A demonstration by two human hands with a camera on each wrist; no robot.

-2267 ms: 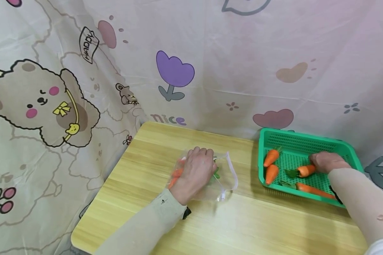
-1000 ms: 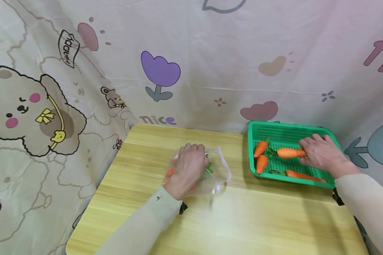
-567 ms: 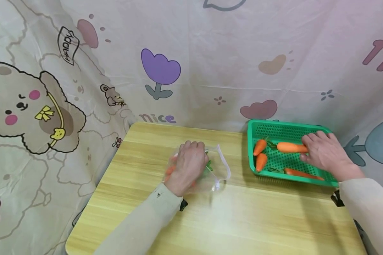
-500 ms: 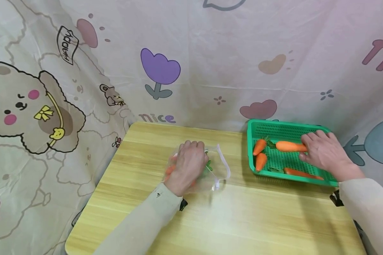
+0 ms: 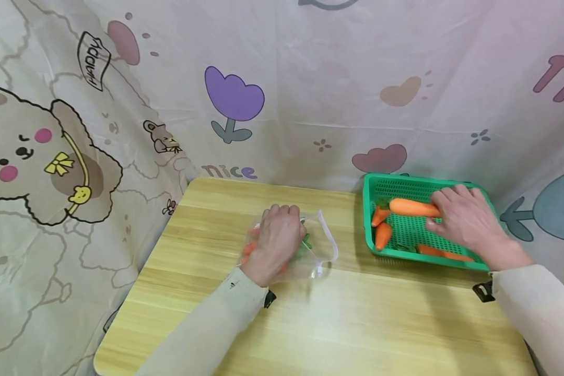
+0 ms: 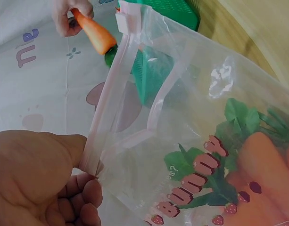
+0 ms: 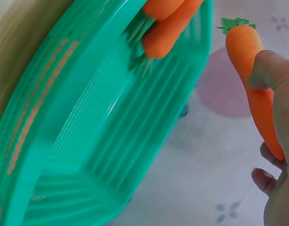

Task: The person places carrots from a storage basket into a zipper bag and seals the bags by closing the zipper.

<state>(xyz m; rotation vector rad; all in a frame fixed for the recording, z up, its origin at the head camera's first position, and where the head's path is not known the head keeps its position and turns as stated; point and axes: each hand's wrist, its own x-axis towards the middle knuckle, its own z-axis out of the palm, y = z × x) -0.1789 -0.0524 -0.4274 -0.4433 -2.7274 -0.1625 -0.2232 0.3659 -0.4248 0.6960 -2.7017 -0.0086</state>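
Note:
My right hand [image 5: 467,222] grips a carrot [image 5: 412,208] above the green basket [image 5: 367,209]. In the right wrist view the carrot's leafy top [image 7: 237,22] points away from the palm, with the thumb [image 7: 267,68] across its side. My left hand [image 5: 279,243] pinches the mouth edge of a clear zip bag [image 5: 328,245] on the table. Carrots [image 6: 264,162] with green leaves show through the bag's printed side in the left wrist view. A white slider [image 6: 128,21] sits at one end of the zip strip. In the head view the left hand hides part of the bag.
Inside the basket lie two short carrots [image 5: 383,236] at the left end and more carrot [image 5: 439,253] along the front wall. The wooden table [image 5: 357,324] meets a patterned cloth [image 5: 310,94] behind and at the left.
The right hand, low in the basket at first, has lifted the carrot and moved it up and left. The left hand stays at the bag. The head view has shifted slightly.

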